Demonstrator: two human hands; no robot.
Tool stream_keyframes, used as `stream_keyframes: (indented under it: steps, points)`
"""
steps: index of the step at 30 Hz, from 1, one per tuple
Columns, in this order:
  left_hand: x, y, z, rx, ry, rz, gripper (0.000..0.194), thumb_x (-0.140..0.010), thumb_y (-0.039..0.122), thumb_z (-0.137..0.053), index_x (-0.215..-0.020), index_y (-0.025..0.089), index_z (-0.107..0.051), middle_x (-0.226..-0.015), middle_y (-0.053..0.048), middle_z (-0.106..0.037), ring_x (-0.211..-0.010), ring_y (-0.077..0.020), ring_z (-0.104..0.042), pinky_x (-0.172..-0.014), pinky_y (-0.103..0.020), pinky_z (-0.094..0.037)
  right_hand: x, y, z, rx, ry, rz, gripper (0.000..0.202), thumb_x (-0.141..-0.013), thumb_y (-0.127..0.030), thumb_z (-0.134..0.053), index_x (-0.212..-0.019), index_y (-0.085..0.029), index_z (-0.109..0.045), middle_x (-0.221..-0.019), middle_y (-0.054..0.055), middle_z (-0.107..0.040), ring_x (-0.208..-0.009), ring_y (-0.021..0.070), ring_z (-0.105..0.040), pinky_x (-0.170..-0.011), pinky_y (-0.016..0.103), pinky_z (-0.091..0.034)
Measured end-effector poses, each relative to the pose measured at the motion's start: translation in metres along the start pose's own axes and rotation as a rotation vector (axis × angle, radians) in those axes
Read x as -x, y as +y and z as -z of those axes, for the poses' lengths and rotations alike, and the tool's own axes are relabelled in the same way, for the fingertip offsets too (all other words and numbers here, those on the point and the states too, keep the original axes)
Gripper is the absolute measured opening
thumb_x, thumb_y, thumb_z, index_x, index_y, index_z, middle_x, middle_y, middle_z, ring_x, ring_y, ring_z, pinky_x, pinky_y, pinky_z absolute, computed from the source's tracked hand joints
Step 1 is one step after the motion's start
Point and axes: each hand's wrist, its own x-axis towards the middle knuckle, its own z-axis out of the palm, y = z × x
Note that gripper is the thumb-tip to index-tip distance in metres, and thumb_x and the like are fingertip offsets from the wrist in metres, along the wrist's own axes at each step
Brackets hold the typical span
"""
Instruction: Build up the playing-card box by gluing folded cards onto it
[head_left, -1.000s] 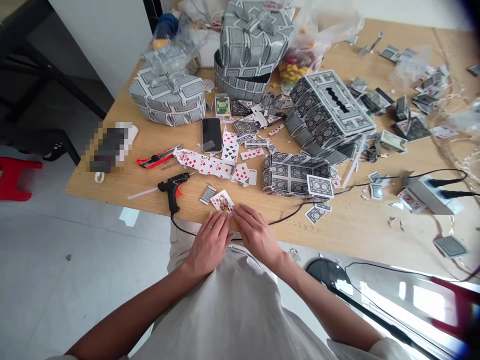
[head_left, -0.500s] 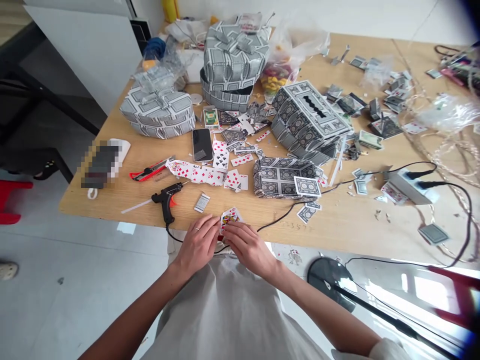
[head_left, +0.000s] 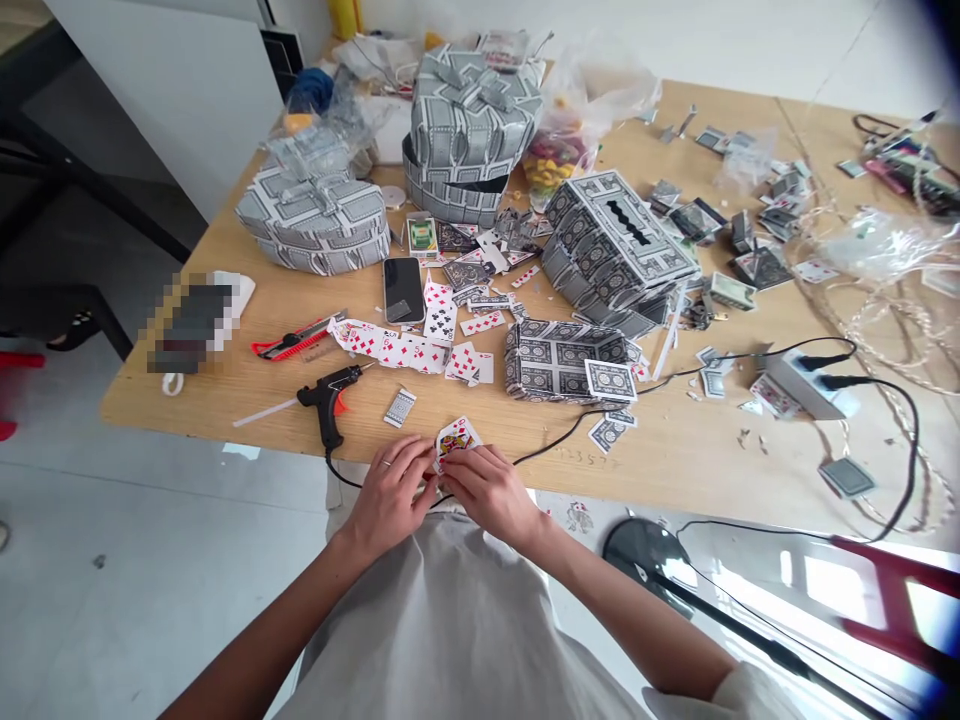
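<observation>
At the table's front edge, a face-up playing card [head_left: 455,438] with a picture figure and red pips is pinched between my two hands. My left hand [head_left: 395,490] is closed at its left side, a ring on one finger. The fingers of my right hand [head_left: 487,490] bend over its lower right part, which they hide. A small folded card [head_left: 400,407] lies just beyond my left hand. To its left rests a black glue gun [head_left: 327,400] with an orange trigger. Beyond my right hand stands an open box made of cards [head_left: 525,375], a loose card [head_left: 610,380] on its front rim.
A red utility knife [head_left: 296,338], a strip of joined cards [head_left: 390,345] and a phone [head_left: 403,290] lie mid-table. Card-covered boxes [head_left: 315,220] stand behind. A black cord [head_left: 551,440] runs right to a power strip [head_left: 806,380]. Card scraps and twisted rope [head_left: 885,340] spread rightward.
The card between my hands shows a little more of its face and is tilted slightly differently. My fingers have shifted on it. The whole view has moved slightly.
</observation>
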Motion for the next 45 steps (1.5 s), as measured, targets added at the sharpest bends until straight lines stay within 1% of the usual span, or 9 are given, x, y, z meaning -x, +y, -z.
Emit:
stream_keyframes:
  steps: [8,14,19,22,25,29,35,39,45]
  points:
    - [-0.003,-0.004,0.003,0.0,-0.022,-0.007,0.021,-0.104,0.024,-0.063,-0.122,0.021,-0.072,-0.134,-0.011,-0.074,-0.129,-0.0287,-0.066,-0.11,-0.048,-0.053,-0.004,-0.001,-0.001,-0.074,0.027,-0.066,0.018,-0.11,-0.021,-0.057,-0.109,-0.02,-0.076,-0.109,0.009,-0.081,-0.093,0.0221,-0.074,-0.087,0.038,-0.058]
    - [-0.009,-0.007,0.002,0.056,-0.014,0.037,0.019,-0.106,0.017,-0.058,-0.113,0.024,-0.074,-0.124,-0.008,-0.077,-0.119,-0.0256,-0.069,-0.104,-0.046,-0.054,-0.015,0.0,0.004,-0.227,-0.035,-0.349,0.013,-0.104,-0.021,-0.068,-0.097,-0.023,-0.079,-0.12,0.009,-0.073,-0.093,0.0185,-0.076,-0.083,0.03,-0.061]
    - [-0.019,-0.005,0.005,0.125,-0.034,0.159,0.01,-0.1,0.017,-0.067,-0.094,0.023,-0.074,-0.117,-0.006,-0.075,-0.112,-0.0263,-0.066,-0.1,-0.046,-0.053,-0.026,0.003,0.008,-0.241,-0.097,-0.427,0.009,-0.097,-0.014,-0.076,-0.091,-0.021,-0.079,-0.12,0.008,-0.069,-0.086,0.0164,-0.075,-0.081,0.029,-0.061]
    - [-0.024,-0.003,0.006,0.137,-0.068,0.205,0.008,-0.098,0.018,-0.069,-0.094,0.023,-0.074,-0.115,-0.006,-0.075,-0.111,-0.0272,-0.065,-0.098,-0.047,-0.052,-0.03,0.005,0.01,-0.247,-0.14,-0.427,0.008,-0.097,-0.014,-0.076,-0.094,-0.02,-0.08,-0.119,0.008,-0.068,-0.079,0.0146,-0.073,-0.079,0.029,-0.061]
    - [-0.027,0.0,0.006,0.101,-0.083,0.228,0.005,-0.097,0.019,-0.068,-0.095,0.022,-0.071,-0.114,-0.008,-0.073,-0.112,-0.0294,-0.063,-0.096,-0.047,-0.051,-0.031,0.009,0.011,-0.292,-0.152,-0.387,0.012,-0.098,-0.013,-0.073,-0.099,-0.021,-0.081,-0.119,0.008,-0.066,-0.082,0.0147,-0.073,-0.083,0.03,-0.061]
    - [-0.028,0.004,0.005,0.047,-0.116,0.208,0.006,-0.099,0.02,-0.064,-0.096,0.021,-0.069,-0.114,-0.01,-0.07,-0.111,-0.0302,-0.062,-0.094,-0.047,-0.049,-0.03,0.015,0.013,-0.336,-0.155,-0.336,0.016,-0.099,-0.01,-0.069,-0.101,-0.021,-0.082,-0.117,0.008,-0.066,-0.095,0.0175,-0.075,-0.09,0.031,-0.061]
    - [-0.026,0.005,0.002,-0.015,-0.135,0.153,0.018,-0.106,0.034,-0.06,-0.098,0.02,-0.067,-0.119,-0.012,-0.068,-0.114,-0.0322,-0.059,-0.094,-0.049,-0.046,-0.031,0.021,0.016,-0.353,-0.17,-0.321,0.02,-0.1,-0.007,-0.065,-0.096,-0.019,-0.08,-0.119,0.009,-0.067,-0.097,0.0173,-0.074,-0.094,0.032,-0.061]
    - [-0.023,0.007,-0.003,-0.028,-0.099,0.15,0.017,-0.107,0.027,-0.054,-0.098,0.019,-0.066,-0.117,-0.012,-0.068,-0.111,-0.0311,-0.059,-0.092,-0.047,-0.046,-0.03,0.021,0.017,-0.353,-0.171,-0.322,0.02,-0.1,-0.007,-0.064,-0.096,-0.019,-0.079,-0.12,0.009,-0.067,-0.1,0.0183,-0.074,-0.094,0.033,-0.06]
    - [-0.023,0.006,-0.007,0.026,-0.037,0.176,0.013,-0.105,0.023,-0.057,-0.094,0.02,-0.063,-0.114,-0.011,-0.07,-0.11,-0.0299,-0.06,-0.093,-0.047,-0.046,-0.029,0.021,0.019,-0.36,-0.179,-0.333,0.018,-0.099,-0.006,-0.065,-0.095,-0.018,-0.078,-0.122,0.01,-0.066,-0.103,0.0193,-0.074,-0.095,0.033,-0.06]
